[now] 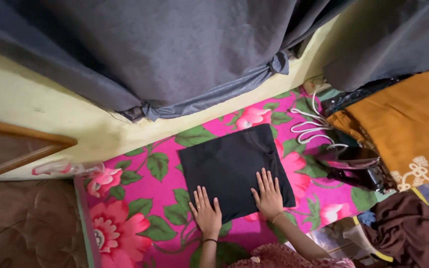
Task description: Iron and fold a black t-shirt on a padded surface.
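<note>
A folded black garment (231,164) lies flat on a bright pink floral sheet (135,218). My left hand (205,212) rests palm down on the garment's near left edge, fingers spread. On the near right part of the garment my right hand (268,194) presses flat, fingers apart. Neither hand grips anything.
A clothes iron (356,166) stands to the right with its white cord (309,126) looped behind it. An orange patterned cloth (408,124) and a brown cloth (403,228) lie at right. A grey curtain (174,54) hangs over the yellow wall. A wooden frame (16,146) is at left.
</note>
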